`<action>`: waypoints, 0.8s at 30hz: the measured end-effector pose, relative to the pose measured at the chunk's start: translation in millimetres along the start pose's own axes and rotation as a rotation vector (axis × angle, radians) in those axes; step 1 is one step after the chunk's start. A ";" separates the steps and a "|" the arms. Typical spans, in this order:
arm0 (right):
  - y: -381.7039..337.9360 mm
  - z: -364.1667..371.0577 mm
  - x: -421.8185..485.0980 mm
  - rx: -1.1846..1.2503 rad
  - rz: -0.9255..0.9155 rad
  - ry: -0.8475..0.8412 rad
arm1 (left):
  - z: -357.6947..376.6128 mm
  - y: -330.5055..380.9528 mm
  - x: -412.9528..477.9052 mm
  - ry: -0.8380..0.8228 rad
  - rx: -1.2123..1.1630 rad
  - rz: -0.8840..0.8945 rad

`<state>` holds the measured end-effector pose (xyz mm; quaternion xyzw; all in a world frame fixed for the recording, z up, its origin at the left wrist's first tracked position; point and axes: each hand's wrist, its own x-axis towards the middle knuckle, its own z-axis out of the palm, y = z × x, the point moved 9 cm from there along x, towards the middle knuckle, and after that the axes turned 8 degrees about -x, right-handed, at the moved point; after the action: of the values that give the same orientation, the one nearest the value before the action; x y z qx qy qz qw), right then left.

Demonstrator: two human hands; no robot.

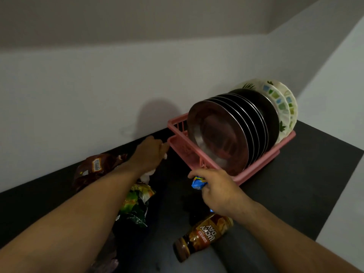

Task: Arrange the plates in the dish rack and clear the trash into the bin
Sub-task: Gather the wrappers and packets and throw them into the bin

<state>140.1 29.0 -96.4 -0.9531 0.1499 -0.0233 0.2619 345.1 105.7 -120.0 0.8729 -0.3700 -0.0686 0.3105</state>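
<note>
A pink dish rack [256, 170] stands on the black counter with several steel plates [216, 134] upright in it and patterned white plates [279, 101] at its far end. My left hand [149, 152] is by the rack's left corner, its fingers curled round crumpled white paper [146, 175]. My right hand [216, 190] pinches a small blue wrapper [198, 183] just in front of the rack.
A brown snack bag [94, 168] lies at the left. A green wrapper [136, 203] lies under my left forearm. A brown bottle [204, 235] lies on its side near the front. The black counter [295, 194] ends at a white wall behind and an edge at right.
</note>
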 end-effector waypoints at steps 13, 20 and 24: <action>-1.0 -22.4 -11.1 -0.030 0.060 0.071 | 37.4 -60.5 -30.7 -0.167 0.291 -0.416; 15.3 -59.4 -30.7 0.048 0.157 0.199 | 37.0 -27.5 -31.2 -0.162 0.154 -0.361; 24.8 -77.9 -47.6 0.046 0.153 0.236 | 11.2 19.1 -40.0 -0.045 -0.015 -0.312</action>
<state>78.2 -15.4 -40.3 -0.9233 0.2512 -0.1186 0.2651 301.0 117.5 -122.0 0.9157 -0.2362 -0.1382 0.2944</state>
